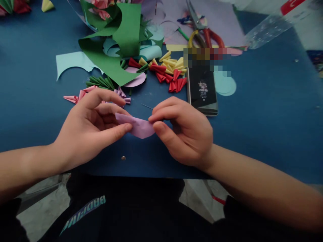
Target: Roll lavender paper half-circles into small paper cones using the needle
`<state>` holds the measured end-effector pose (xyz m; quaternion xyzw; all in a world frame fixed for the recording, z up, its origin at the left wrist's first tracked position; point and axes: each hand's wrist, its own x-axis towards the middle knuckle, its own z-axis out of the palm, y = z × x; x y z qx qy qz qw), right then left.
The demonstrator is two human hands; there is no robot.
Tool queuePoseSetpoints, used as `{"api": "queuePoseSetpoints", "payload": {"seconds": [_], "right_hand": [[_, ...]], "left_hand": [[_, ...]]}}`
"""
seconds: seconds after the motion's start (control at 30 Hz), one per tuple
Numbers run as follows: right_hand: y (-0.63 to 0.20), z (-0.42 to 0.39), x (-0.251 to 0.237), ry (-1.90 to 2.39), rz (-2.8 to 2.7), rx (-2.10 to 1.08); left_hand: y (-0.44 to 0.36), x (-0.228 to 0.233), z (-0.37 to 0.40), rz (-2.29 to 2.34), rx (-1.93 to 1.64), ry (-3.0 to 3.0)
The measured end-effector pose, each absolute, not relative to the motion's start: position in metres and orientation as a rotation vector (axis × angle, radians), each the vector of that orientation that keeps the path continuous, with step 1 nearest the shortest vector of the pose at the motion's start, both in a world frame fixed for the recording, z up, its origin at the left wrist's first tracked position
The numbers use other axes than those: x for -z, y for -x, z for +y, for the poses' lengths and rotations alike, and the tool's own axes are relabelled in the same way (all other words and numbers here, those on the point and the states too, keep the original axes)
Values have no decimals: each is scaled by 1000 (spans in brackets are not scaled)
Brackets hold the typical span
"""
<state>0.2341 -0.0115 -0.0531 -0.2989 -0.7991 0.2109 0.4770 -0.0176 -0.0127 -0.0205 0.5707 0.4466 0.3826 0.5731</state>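
Between my two hands is a small piece of lilac paper (141,128), bent over along its upper edge. My left hand (93,124) pinches its left end between thumb and fingers. At the other end, my right hand (183,129) grips the paper with thumb and forefinger. A thin needle-like rod (146,106) sticks out from the right fingers, pointing left. Just beyond the left fingers lie pink paper cones (81,95), lilac cones (121,93) and dark green cones (101,81).
Red cones (174,80) and yellow cones (171,64) lie in a heap beside a phone (202,89). Green paper scraps (128,30) pile up behind. Scissors (199,25), pale blue paper discs (226,82) and a clear plastic bottle (270,28) are farther right on the blue table (264,117).
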Motion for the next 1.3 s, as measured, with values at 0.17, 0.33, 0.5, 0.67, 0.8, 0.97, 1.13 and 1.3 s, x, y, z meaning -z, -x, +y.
{"api": "queuePoseSetpoints", "payload": {"seconds": [0.17, 0.33, 0.5, 0.67, 0.8, 0.97, 1.13, 1.3], "right_hand": [[-229, -20, 54, 769, -1924, -349], [-226, -24, 58, 829, -1817, -477], [-234, -17, 56, 759, -2041, -187], [-238, -12, 57, 731, -2065, -176], [-242, -5, 58, 664, -2116, -299], [-245, 0, 54, 596, -2108, -488], [-247, -4, 49, 545, -2081, -687], [-247, -6, 50, 543, -2017, -815]], "left_hand": [[15, 19, -13, 1099, -920, -1371], [16, 17, -15, 1091, -883, -1178], [16, 19, -14, 1048, -828, -1016], [12, 20, -11, 1012, -814, -915], [11, 21, -10, 1011, -797, -912], [13, 18, -8, 1017, -681, -1062], [13, 15, -6, 1018, -600, -1239], [13, 19, -7, 989, -661, -1216]]}}
